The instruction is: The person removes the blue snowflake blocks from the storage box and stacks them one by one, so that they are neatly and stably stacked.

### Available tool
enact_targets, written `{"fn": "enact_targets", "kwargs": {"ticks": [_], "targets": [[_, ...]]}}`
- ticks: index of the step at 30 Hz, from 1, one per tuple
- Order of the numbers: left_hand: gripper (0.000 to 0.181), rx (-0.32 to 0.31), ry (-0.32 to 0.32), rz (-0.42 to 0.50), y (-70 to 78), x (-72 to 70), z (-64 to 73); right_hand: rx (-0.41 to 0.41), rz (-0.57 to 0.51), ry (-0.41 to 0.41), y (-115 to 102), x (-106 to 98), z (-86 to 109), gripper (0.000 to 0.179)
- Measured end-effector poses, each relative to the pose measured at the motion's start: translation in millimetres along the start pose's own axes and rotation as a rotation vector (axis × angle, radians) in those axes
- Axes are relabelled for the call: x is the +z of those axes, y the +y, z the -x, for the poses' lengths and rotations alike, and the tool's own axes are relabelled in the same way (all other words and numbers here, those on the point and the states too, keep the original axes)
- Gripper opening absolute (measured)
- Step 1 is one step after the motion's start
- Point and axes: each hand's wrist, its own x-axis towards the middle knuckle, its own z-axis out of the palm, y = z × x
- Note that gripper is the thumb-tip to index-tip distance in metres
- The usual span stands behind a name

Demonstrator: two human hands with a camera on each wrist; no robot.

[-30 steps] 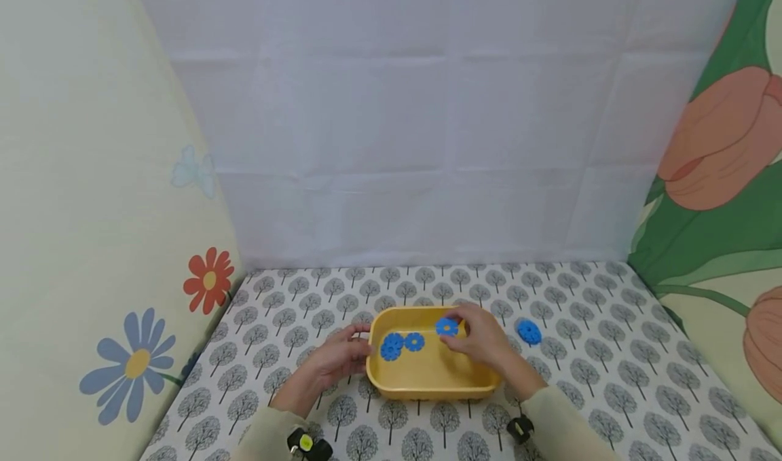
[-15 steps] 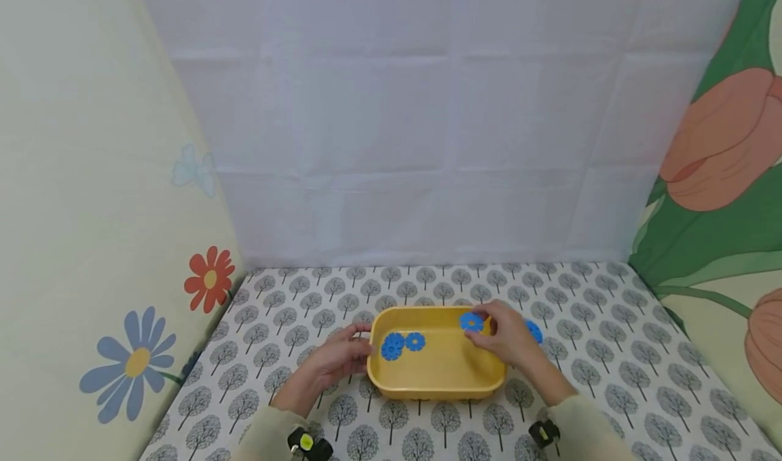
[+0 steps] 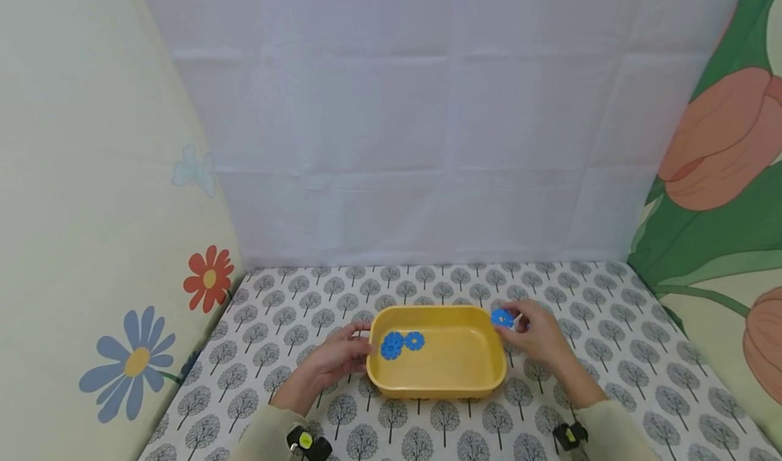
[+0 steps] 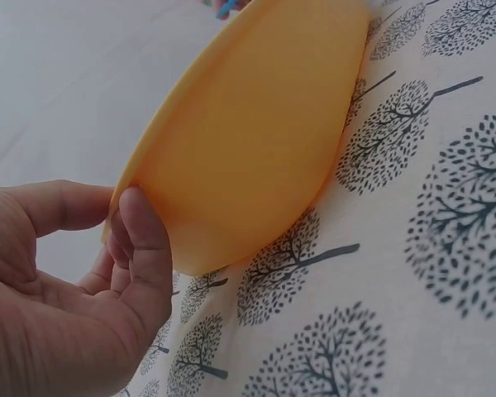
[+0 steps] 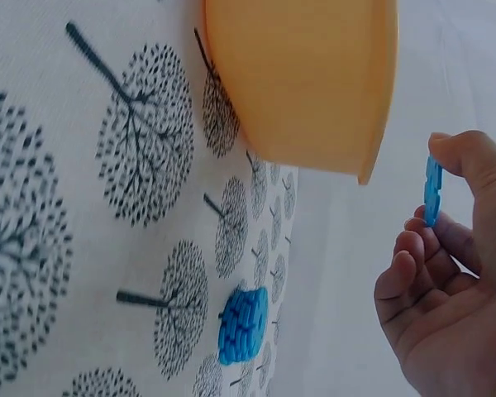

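Observation:
A yellow plastic basin (image 3: 436, 376) stands on the table. My left hand (image 3: 332, 357) grips its left rim; in the left wrist view, fingertips and thumb pinch the basin's edge. Inside, toward the left, lie a few blue notched discs (image 3: 392, 346), overlapping, with a single disc (image 3: 415, 341) beside them. My right hand (image 3: 539, 333) pinches another blue notched disc (image 5: 432, 192) between thumb and fingers, at the basin's right rim and above it. On the cloth right of the basin sits a stack of blue discs (image 5: 244, 325), hidden by the right hand in the head view.
A white cloth with a tree print (image 3: 305, 311) covers the table. A white sheet (image 3: 427, 142) hangs behind it. Walls painted with flowers stand left and right, the right one showing a tulip (image 3: 721, 142).
My right hand has moved right with the blue disc, from over the basin's inside to its right rim. The left hand and the basin have stayed in place.

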Motion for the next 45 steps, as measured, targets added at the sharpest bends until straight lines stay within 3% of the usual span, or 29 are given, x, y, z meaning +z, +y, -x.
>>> {"fn": "enact_targets", "kwargs": {"ticks": [10, 18, 27, 39, 45], "targets": [[0.054, -0.01, 0.027, -0.006, -1.6, 0.5, -2.2, 0.063, 0.034, 0.045, 20, -14, 4.7, 0.045], [0.054, -0.005, 0.041, -0.017, -2.9, 0.9, -3.3, 0.156, 0.022, 0.032, 36, -19, 5.2, 0.051], [0.054, -0.004, 0.036, -0.019, -2.7, 0.4, -2.5, 0.169, 0.036, 0.003, 53, -16, 4.9, 0.051], [0.056, 0.006, 0.023, -0.01, -2.2, 0.5, -0.7, 0.326, 0.034, -0.068, 65, -5, -3.0, 0.054], [0.056, 0.002, 0.03, -0.013, -2.3, 1.2, -0.5, 0.295, 0.064, -0.075, 65, -3, -4.6, 0.052]]}}
